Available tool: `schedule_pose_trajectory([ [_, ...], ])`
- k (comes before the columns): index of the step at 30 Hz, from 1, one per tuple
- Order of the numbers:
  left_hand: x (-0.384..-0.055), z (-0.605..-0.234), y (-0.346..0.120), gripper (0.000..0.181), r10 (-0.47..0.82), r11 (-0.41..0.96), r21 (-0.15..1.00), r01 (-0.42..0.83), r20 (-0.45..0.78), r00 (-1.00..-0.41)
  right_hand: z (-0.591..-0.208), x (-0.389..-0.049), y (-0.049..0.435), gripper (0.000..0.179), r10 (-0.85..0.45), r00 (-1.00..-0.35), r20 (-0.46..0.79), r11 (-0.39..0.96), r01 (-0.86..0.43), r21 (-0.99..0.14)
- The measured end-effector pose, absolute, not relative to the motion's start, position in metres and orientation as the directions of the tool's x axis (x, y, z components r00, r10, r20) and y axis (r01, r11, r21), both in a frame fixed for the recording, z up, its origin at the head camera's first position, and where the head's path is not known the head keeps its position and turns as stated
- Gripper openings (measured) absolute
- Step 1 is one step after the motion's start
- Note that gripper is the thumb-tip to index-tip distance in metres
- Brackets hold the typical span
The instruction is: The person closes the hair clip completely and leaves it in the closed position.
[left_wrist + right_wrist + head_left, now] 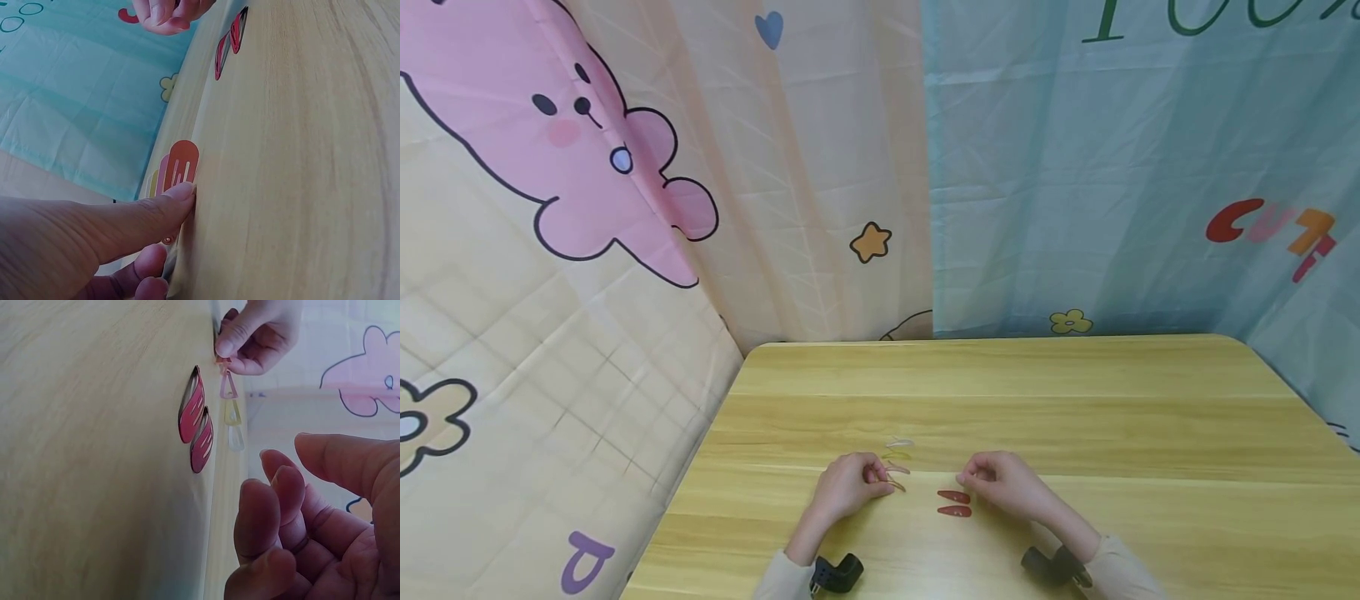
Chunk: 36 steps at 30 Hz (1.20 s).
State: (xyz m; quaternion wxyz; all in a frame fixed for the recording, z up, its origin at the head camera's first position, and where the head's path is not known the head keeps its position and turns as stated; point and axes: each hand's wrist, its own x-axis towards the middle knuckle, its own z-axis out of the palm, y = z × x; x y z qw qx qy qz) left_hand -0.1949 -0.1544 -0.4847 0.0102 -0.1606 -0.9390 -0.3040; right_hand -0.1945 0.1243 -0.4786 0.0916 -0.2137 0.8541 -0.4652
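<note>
Thumb and fingers of my left hand (852, 487) pinch one end of an orange snap hair clip (184, 156) at the tabletop. Behind it, a pink hair clip (898, 468), a yellow hair clip (897, 455) and a whitish hair clip (900, 442) lie in a column. To the right, two red hair clips (954, 496) lie side by side, one nearer me. My right hand (1011, 485) hovers just beyond them, fingers loosely bent. In the right wrist view, a gap shows between its thumb and fingers (257, 515), with nothing held.
The wooden table (1150, 417) extends to both sides and behind the clips. Printed curtains (820, 167) hang along its back and sides. A black wrist device (838, 573) sits at my left wrist, and another black device (1051, 567) at my right.
</note>
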Motion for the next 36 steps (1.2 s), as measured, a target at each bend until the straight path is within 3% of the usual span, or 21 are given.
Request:
schedule_pose_trajectory([
  [24,-0.1953,-0.4839,-0.1526,0.020,0.281,0.782,0.553,0.287,0.098,-0.955,-0.4808,-0.1928,0.1262,0.021,-0.466,-0.883,0.059,0.477,-0.307,-0.823],
  [36,-0.1940,-0.4803,-0.1491,0.019,0.284,0.739,0.617,0.272,0.081,-0.955,-0.4795,-0.1932,0.1249,0.022,-0.473,-0.879,0.050,0.472,-0.301,-0.828],
])
